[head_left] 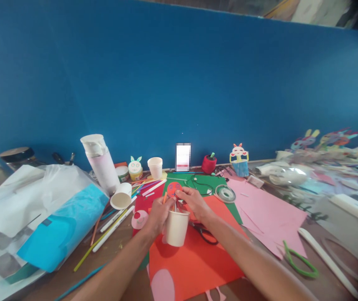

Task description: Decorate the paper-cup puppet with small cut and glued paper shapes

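Observation:
A white paper cup (176,230) stands or hangs over the orange-red paper (197,263). Just above its rim is a round red paper piece (174,189) with blue drawn marks. My left hand (160,212) is at the left side of the cup's rim, fingers closed near the base of the red piece. My right hand (194,200) pinches the red piece at its lower right edge. Something thin sits between the hands at the cup's mouth, too small to make out. Black-handled scissors (208,236) lie right of the cup, partly hidden by my right forearm.
Left are a plastic bag with blue sheets (62,230), a white bottle (100,163), a tipped cup (121,196) and markers. Behind stand a cup (155,168) and a phone (183,157). Clear tape (225,193), pink paper (269,213) and a green pipe cleaner (299,261) lie right.

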### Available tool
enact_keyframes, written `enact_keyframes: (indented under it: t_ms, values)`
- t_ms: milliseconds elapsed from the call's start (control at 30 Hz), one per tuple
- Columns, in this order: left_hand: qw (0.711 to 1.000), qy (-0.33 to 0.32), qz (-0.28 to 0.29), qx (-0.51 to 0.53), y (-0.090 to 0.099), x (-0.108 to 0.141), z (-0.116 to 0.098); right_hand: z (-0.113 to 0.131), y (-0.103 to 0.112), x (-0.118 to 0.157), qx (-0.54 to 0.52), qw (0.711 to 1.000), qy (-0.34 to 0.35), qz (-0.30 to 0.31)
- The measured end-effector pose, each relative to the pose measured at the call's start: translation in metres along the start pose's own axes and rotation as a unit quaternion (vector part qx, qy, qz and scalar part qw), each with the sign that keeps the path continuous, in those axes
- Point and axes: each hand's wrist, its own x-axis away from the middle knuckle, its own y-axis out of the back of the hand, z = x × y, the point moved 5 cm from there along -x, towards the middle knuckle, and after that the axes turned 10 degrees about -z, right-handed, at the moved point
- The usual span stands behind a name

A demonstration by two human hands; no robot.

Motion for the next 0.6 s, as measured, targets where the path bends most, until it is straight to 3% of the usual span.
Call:
enact_keyframes:
  t_ms: [300, 400, 500, 533, 600]
  values:
    - [1.0, 0.01, -0.002, 0.0, 0.0, 0.001, -0.001, 0.003, 0.0, 0.002, -0.033, 0.999, -0.011, -0.009]
    - [1.0, 0.018, -0.004, 0.001, 0.0, 0.001, -0.003, 0.005, 0.007, -0.004, -0.038, 0.998, -0.004, -0.046]
    - [1.0, 0.017, -0.007, 0.01, 0.002, 0.001, -0.006, 0.025, 0.018, 0.001, -0.033, 0.988, 0.059, -0.139]
    - [1.0, 0.013, -0.008, 0.012, 0.003, 0.001, -0.007, 0.037, 0.019, 0.008, -0.041, 0.984, 0.087, -0.15]
    - [1.0, 0.006, -0.007, 0.014, 0.003, 0.002, -0.011, 0.064, 0.012, 0.034, -0.066, 0.98, 0.149, -0.114]
